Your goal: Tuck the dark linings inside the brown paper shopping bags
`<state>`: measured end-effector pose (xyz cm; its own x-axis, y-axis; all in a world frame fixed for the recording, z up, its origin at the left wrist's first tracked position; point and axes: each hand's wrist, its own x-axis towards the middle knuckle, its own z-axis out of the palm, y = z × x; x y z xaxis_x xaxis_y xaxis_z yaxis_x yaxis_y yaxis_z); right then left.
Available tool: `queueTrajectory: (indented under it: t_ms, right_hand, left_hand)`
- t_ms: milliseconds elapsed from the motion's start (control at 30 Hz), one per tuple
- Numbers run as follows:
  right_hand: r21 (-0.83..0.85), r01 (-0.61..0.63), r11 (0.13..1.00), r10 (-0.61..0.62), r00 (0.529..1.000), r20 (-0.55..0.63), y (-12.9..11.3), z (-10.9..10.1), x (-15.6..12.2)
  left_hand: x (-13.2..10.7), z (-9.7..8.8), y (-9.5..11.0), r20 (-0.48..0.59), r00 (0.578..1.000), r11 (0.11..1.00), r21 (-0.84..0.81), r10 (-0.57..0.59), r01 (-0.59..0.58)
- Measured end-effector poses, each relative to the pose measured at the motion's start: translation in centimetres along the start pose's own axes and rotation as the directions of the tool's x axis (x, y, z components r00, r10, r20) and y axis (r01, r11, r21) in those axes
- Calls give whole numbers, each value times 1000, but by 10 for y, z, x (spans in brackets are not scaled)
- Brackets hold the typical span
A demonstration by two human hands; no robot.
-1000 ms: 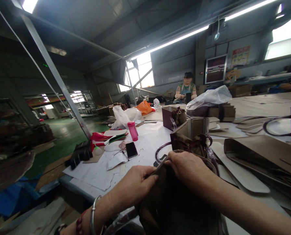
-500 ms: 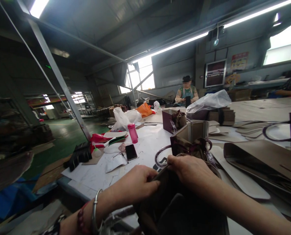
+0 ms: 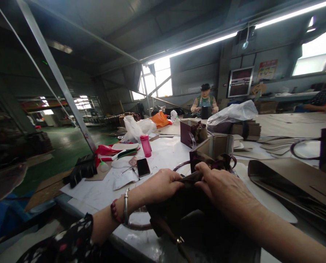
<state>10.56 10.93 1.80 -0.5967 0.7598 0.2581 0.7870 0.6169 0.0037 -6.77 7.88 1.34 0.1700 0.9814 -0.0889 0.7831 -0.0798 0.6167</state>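
Observation:
A dark maroon paper bag (image 3: 185, 215) lies on the table right in front of me. My left hand (image 3: 160, 184) is closed on the bag's top edge at the left. My right hand (image 3: 220, 186) is closed on the same edge a little to the right, fingers curled over it. A curved handle (image 3: 137, 226) of the bag shows under my left wrist. Just behind my hands stands an upright maroon bag (image 3: 212, 151) with a ribbon.
On the white table (image 3: 165, 153) lie a phone (image 3: 143, 167), a pink bottle (image 3: 146, 145), papers, plastic bags (image 3: 137, 128) and flat cardboard bag blanks (image 3: 294, 179). Another maroon bag (image 3: 190, 132) stands farther back. A person (image 3: 205, 100) sits at the far end.
Both hands have risen and drawn closer together on the bag's top edge. The view has shifted down and forward, so more of my left sleeve shows.

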Motion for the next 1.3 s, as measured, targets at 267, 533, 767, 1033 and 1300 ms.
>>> queueTrajectory:
  t_ms: [267, 533, 767, 1033, 1300]
  right_hand:
    - [40, -24, 999, 24, 1000, 3, 2, 1, 8]
    - [121, 3, 993, -9, 999, 52, 2, 3, 13]
    - [75, 56, 996, -57, 998, 11, 0, 0, 14]
    - [111, 162, 981, -165, 986, 17, 5, -1, 6]
    - [109, 129, 986, -125, 991, -44, 4, -6, -6]
  left_hand:
    - [-2, 0, 1, 34, 999, 1000, -20, -14, 15]
    - [-13, 1, 6, 36, 999, 998, -50, -35, 37]
    - [-14, 3, 9, 5, 999, 999, -18, -38, 38]
    - [-16, 3, 19, 90, 995, 999, 16, -36, 35]
    - [3, 14, 25, 0, 973, 954, -198, 230, -225]
